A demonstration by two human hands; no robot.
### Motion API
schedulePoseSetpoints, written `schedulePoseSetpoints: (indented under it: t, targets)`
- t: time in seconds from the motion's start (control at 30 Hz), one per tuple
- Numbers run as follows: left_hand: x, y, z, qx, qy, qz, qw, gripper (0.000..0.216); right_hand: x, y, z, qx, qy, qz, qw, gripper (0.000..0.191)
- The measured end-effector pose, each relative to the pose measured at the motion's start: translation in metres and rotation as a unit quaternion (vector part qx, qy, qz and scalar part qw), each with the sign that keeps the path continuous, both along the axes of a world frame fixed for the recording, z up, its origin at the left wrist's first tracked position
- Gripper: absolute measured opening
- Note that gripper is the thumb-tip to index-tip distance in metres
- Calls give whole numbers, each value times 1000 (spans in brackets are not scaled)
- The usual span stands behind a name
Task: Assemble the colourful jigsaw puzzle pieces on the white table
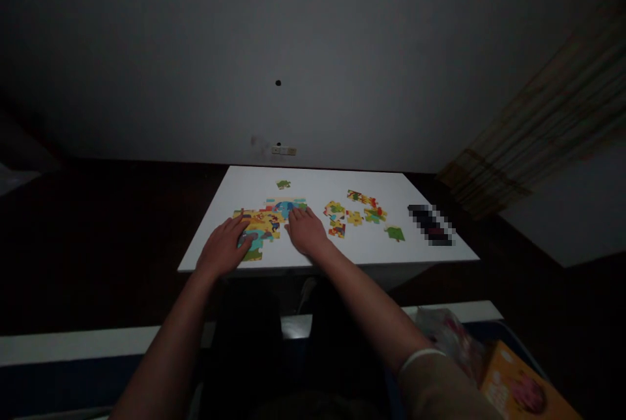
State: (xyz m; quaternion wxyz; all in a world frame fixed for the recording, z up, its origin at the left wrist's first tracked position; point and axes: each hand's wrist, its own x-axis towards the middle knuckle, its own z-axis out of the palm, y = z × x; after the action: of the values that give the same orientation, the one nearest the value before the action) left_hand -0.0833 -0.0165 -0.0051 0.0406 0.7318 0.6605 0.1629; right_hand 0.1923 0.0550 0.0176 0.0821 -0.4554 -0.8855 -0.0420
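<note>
My left hand (223,245) lies palm down with its fingers spread, at the left edge of a joined yellow and teal jigsaw puzzle section (264,221). Just behind that section is a second joined part with a blue elephant (282,209). My right hand (308,232) has its fingers close together and bent down onto the right side of the elephant part, covering some of it. A gap of white tabletop shows between the two sections near my right thumb. Loose puzzle pieces (355,218) lie to the right of my right hand.
The white table (372,254) stands against a grey wall. A green piece (283,184) lies at the back, another green piece (395,233) farther right. A pixelated dark item (431,225) is near the right edge. An orange box (525,387) and a clear plastic bag (450,338) sit at lower right.
</note>
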Motion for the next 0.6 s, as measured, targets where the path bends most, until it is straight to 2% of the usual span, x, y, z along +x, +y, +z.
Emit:
schedulePoseSetpoints:
  t: [0.1, 0.2, 0.3, 0.43, 0.53, 0.6]
  targets:
    - [-2, 2, -3, 3, 3, -6, 1000, 61, 9, -23, 3, 14, 35, 24, 999, 42]
    - [-2, 2, -2, -3, 11, -5, 1000, 65, 38, -35, 7, 17, 82, 17, 996, 36]
    - [-2, 2, 0, -7, 13, -2, 1000, 66, 81, -31, 7, 22, 127, -61, 990, 37]
    - [-2, 2, 0, -6, 8, 0, 1000, 68, 143, -13, -5, 35, 177, -163, 970, 40]
    - [-4, 3, -1, -4, 9, -4, 1000, 67, 175, -5, -18, 36, 242, -199, 949, 40]
    - [-4, 3, -1, -8, 11, -3, 1000, 67, 185, -3, -24, 26, 293, -215, 931, 39]
